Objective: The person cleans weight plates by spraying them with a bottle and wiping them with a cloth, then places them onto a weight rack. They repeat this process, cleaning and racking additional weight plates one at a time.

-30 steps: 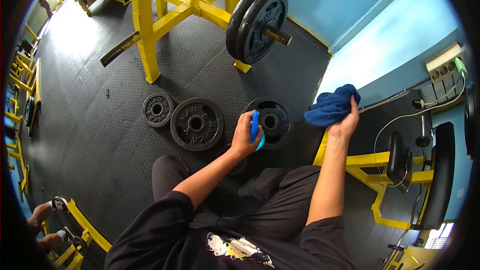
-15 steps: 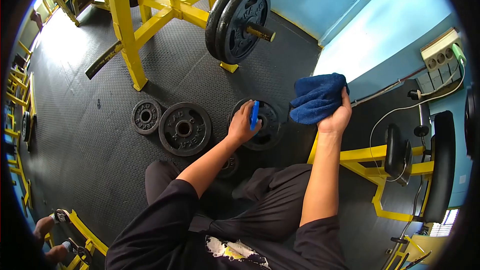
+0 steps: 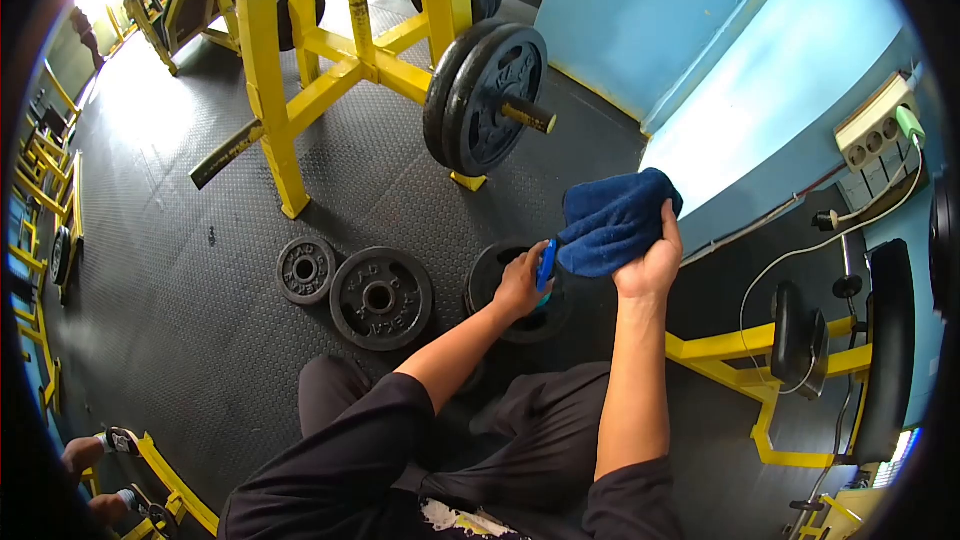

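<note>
My right hand holds a folded dark blue cloth up at the right. In my left hand is a bright blue object, its far end pointing up beside the cloth; its full shape is hidden by my fingers. Under that hand a black weight plate lies flat on the floor. Left of it lie a large weight plate and a smaller one, side by side.
A yellow rack stands ahead with black plates on its peg. At the right are a socket strip with a cable and a yellow-framed bench. Another person's feet show at the lower left.
My left hand has moved right with the blue object, closer to the cloth. The cloth in my right hand sits slightly lower and further left. The whole view has shifted a little.
</note>
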The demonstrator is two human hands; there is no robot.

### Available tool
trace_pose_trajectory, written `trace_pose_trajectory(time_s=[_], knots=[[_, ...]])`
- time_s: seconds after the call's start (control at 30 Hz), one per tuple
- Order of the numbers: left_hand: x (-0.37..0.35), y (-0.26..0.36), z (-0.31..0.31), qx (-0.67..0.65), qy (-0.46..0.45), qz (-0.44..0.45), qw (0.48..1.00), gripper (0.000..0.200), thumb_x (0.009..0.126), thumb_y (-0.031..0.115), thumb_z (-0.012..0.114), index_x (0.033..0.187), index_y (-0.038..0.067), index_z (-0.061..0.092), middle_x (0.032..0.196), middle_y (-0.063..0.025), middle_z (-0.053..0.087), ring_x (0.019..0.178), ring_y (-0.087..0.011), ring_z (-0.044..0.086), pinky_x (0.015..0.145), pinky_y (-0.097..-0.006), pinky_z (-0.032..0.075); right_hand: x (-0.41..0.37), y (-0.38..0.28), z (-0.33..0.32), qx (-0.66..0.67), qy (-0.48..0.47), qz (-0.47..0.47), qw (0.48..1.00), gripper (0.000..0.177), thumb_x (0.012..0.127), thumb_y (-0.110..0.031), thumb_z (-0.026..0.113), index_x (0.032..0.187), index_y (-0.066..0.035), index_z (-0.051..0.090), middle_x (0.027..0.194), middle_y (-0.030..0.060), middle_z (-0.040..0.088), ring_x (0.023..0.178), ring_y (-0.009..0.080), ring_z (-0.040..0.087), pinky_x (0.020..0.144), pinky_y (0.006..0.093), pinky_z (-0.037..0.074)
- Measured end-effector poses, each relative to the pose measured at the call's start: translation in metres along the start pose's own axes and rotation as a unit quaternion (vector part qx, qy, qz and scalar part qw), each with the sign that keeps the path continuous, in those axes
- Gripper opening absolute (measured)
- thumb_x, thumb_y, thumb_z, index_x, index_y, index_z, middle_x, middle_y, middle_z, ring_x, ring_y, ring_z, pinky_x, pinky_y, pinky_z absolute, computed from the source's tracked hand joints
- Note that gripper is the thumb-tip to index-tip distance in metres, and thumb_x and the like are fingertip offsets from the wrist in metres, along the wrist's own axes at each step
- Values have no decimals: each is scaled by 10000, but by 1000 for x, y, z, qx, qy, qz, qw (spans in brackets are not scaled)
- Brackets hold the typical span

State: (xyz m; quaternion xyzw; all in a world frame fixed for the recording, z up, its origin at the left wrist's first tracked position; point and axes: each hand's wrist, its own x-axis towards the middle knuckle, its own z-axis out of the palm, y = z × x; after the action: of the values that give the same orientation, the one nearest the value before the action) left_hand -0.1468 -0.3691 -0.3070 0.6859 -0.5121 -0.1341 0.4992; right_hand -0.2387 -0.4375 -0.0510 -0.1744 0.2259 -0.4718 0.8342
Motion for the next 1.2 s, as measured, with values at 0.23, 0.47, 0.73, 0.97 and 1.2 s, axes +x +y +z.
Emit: trace_pose_trajectory(time_s=[0.23,0.47,0.73,0.97,1.2], knots=[[-19,13,-46,86,-74,-73,991,1032,765,359,783,1561,162,156,1464,-216,355,1385,-386,339,1117,-579,289,-2,5,-1,-5,-83,18,996,318,1007,-322,529,1232,-113,613,1184,73,663,1091,260,634,1002,448,483],[-111,-8,-130,58,21,-93,994,1038,792,366,763,1549,42,131,1558,-249,233,1446,-410,233,1176,-468,248,-40,23,17,-45,-159,70,984,383,998,-407,525,1166,-83,644,1051,77,705,960,231,688,842,370,567],[-229,-76,-203,133,275,-265,915,839,832,213,712,1497,-9,251,1476,-288,323,1402,-423,296,1166,-464,248,-69,101,19,-146,-154,240,947,371,992,-369,549,1154,-50,648,1067,77,709,951,223,692,876,381,561],[-254,-135,-200,-3,321,-341,883,688,900,202,649,1468,-18,329,1449,-254,389,1353,-384,385,1129,-432,324,-49,173,-22,-280,-181,204,920,311,1010,-249,515,1174,-17,640,1151,102,690,1033,238,674,959,373,523],[-257,-161,-198,-51,381,-419,822,492,964,230,564,1391,1,480,1273,-207,554,1214,-335,515,1049,-405,396,-73,260,-73,-663,-294,69,685,399,987,-361,570,1089,18,640,1046,140,662,979,207,611,908,316,461]])
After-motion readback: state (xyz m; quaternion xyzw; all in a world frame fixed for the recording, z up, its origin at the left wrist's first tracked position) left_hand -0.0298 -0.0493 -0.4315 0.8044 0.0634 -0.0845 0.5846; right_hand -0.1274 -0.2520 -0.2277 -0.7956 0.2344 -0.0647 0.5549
